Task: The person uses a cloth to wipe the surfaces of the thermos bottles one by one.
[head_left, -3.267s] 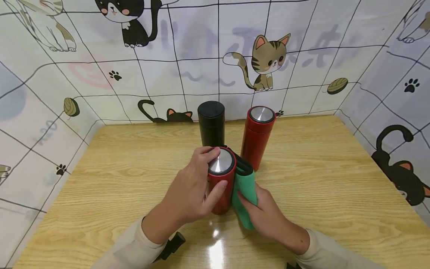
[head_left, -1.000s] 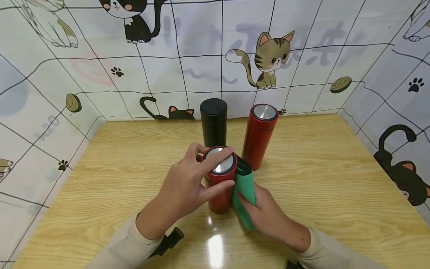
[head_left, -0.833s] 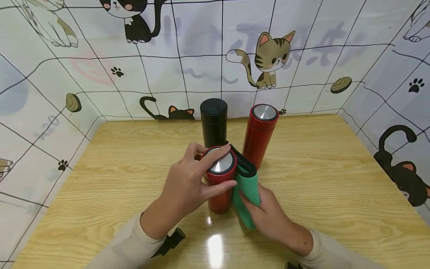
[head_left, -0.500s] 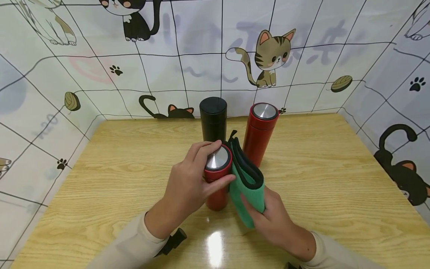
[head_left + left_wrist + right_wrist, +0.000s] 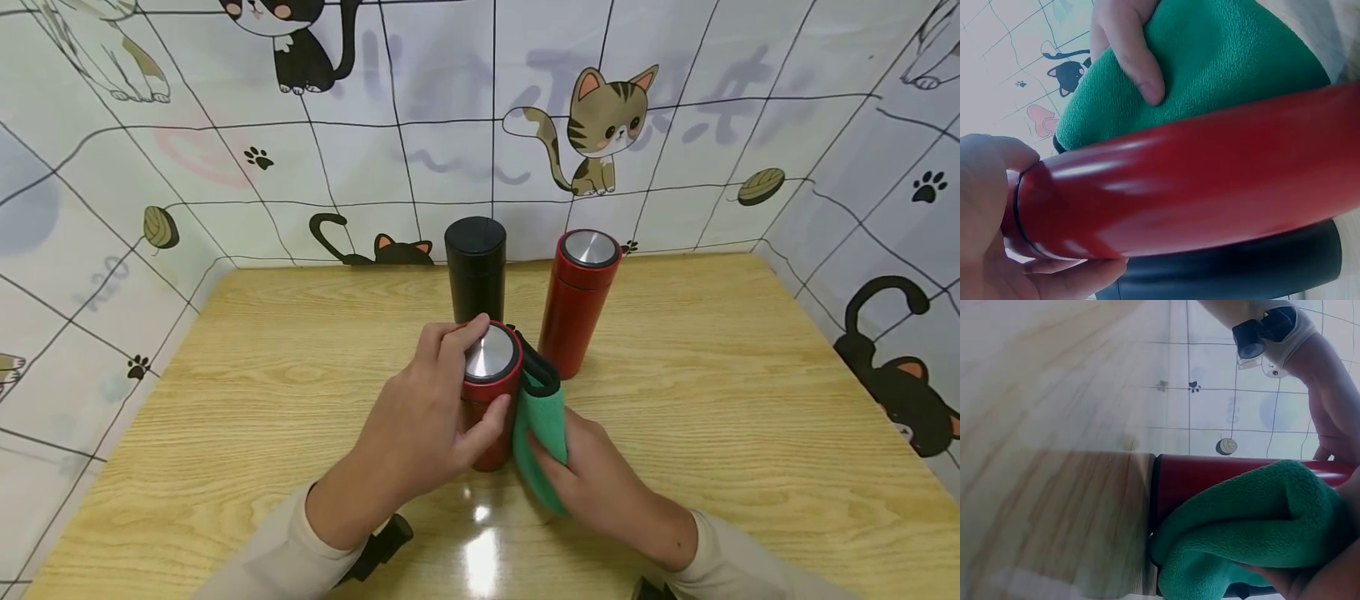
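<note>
A red thermos flask with a silver lid stands upright on the table. My left hand grips it round the top, with fingertips at the lid's rim and the thumb on its near side. A folded green cloth with black edging is held in my right hand, thumb on its near face. The cloth lies along the right side of the flask. In the left wrist view the green cloth covers the flask's flank, and the right thumb presses on it. The flask's base meets the wood in the right wrist view.
Behind the held flask stands a black thermos flask, its lower part hidden. A second red thermos flask stands at the back right. The wooden table ends at a cat-print backdrop.
Half a second ago the cloth was higher and fanned open to the right; now it is lower, against the flask. The left thumb has bent in, and the flask has shifted slightly right.
</note>
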A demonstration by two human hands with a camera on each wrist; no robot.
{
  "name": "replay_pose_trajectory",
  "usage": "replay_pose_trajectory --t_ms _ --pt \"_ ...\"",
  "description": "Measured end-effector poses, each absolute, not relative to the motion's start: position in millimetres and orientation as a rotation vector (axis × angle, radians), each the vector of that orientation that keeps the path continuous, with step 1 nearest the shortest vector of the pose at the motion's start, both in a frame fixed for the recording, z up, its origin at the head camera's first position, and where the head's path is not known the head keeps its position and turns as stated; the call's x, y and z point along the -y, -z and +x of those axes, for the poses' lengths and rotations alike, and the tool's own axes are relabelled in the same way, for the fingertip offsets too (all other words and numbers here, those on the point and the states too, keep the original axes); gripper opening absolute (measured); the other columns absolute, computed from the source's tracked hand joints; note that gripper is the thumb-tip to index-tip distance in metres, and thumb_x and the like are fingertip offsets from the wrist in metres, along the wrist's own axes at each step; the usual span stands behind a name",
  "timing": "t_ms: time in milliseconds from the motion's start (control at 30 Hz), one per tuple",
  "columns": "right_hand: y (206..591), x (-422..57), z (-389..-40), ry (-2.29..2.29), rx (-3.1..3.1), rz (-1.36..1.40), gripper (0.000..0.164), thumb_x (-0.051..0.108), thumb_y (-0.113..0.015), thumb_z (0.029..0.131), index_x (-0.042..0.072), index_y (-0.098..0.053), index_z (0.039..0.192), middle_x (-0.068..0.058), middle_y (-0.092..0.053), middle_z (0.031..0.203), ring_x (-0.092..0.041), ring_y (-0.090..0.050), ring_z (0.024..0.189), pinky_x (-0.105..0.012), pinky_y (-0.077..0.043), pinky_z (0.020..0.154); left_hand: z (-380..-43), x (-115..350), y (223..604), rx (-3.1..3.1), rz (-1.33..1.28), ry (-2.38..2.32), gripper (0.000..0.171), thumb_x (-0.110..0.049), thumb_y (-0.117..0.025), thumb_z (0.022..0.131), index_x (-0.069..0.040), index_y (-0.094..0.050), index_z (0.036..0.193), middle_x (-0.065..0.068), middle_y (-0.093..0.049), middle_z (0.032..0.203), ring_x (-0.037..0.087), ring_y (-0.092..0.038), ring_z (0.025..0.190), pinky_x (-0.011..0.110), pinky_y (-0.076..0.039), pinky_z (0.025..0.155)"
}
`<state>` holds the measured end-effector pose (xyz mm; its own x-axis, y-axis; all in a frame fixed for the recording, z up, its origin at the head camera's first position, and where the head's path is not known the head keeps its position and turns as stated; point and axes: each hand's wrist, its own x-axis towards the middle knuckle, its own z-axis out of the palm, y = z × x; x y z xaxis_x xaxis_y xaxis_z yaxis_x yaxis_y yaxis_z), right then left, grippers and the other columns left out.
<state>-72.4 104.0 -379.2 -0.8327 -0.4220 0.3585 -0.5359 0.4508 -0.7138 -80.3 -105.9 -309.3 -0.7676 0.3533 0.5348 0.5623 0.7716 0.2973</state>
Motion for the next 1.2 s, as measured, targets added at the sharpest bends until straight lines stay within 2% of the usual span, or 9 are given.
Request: replay_pose_trajectory --t_ms 167,367,533,667,800,967,1100,1133,1200 --pt "382 -104 -73 -1.377 2.589 0.842 0.02 0.006 -0.058 0.098 0.007 -0.058 0.118 0.001 -0.063 0.095 -0.007 -0.056 0.083 -0.026 -0.054 0.077 -81 108 309 2.527 -0.675 0.644 0.078 -0.041 -0.077 0.085 -0.008 -0.038 0.144 0.012 -0.049 0.109 0.02 -0.062 0.079 0.029 -0.06 0.064" --pt "380 -104 -70 -1.542 2.555 0.702 0.018 0.007 -0.057 0.1 0.005 -0.059 0.117 -0.001 -0.066 0.096 -0.007 -0.06 0.083 -0.026 -0.055 0.076 -88 104 316 2.454 -0.674 0.884 0.094 -0.035 -0.082 0.081 -0.006 -0.028 0.151 0.013 -0.059 0.125 0.024 -0.068 0.106 0.034 -0.06 0.087" --pt "377 -105 -68 -1.658 2.438 0.685 0.022 0.003 -0.054 0.1 0.003 -0.06 0.121 -0.006 -0.069 0.102 -0.007 -0.064 0.088 -0.026 -0.057 0.077 -92 99 327 2.44 -0.654 0.986 0.114 -0.035 -0.088 0.075 -0.009 -0.014 0.158 0.012 -0.065 0.127 0.023 -0.069 0.111 0.034 -0.059 0.09" --pt "375 -105 -66 -1.718 2.307 0.751 0.031 -0.005 -0.051 0.098 0.0 -0.058 0.128 -0.012 -0.07 0.111 -0.006 -0.066 0.098 -0.026 -0.058 0.082 -94 95 333 2.455 -0.651 1.047 0.122 -0.038 -0.092 0.069 -0.01 -0.013 0.158 0.01 -0.066 0.126 0.021 -0.069 0.111 0.032 -0.058 0.092" --pt "372 -104 -65 -1.808 2.234 0.798 0.035 -0.009 -0.048 0.098 -0.001 -0.056 0.132 -0.016 -0.068 0.117 -0.007 -0.067 0.104 -0.025 -0.058 0.087 -94 97 332 2.488 -0.665 1.039 0.108 -0.036 -0.092 0.069 -0.008 -0.027 0.15 0.008 -0.065 0.127 0.019 -0.068 0.111 0.031 -0.057 0.093" --pt "369 -105 -64 -1.84 2.193 0.792 0.032 -0.01 -0.05 0.097 -0.002 -0.059 0.126 -0.005 -0.07 0.108 -0.006 -0.069 0.092 -0.025 -0.059 0.079 -92 102 324 2.446 -0.674 0.803 0.083 -0.033 -0.089 0.07 -0.012 -0.046 0.138 0.003 -0.068 0.12 0.018 -0.069 0.104 0.036 -0.061 0.085" --pt "366 -108 -64 -1.781 2.144 0.779 0.037 -0.014 -0.05 0.094 -0.004 -0.058 0.129 0.002 -0.068 0.112 -0.004 -0.066 0.095 -0.02 -0.056 0.082 -92 104 322 2.401 -0.633 0.581 0.077 -0.03 -0.089 0.067 -0.019 -0.051 0.134 0.001 -0.068 0.107 0.02 -0.066 0.091 0.038 -0.061 0.073" --pt "366 -108 -65 -1.761 2.137 0.79 0.041 -0.016 -0.049 0.094 -0.004 -0.056 0.132 0.002 -0.067 0.119 -0.004 -0.065 0.102 -0.019 -0.055 0.087 -92 105 321 2.406 -0.628 0.544 0.077 -0.029 -0.088 0.067 -0.02 -0.052 0.134 0.001 -0.067 0.105 0.021 -0.065 0.089 0.038 -0.06 0.072" --pt "365 -109 -66 -1.728 2.113 0.819 0.046 -0.019 -0.049 0.092 -0.005 -0.054 0.135 0.004 -0.064 0.12 -0.002 -0.062 0.102 -0.016 -0.052 0.09 -92 105 321 2.431 -0.62 0.478 0.078 -0.028 -0.089 0.066 -0.022 -0.052 0.135 0.002 -0.067 0.103 0.022 -0.063 0.088 0.039 -0.058 0.073"
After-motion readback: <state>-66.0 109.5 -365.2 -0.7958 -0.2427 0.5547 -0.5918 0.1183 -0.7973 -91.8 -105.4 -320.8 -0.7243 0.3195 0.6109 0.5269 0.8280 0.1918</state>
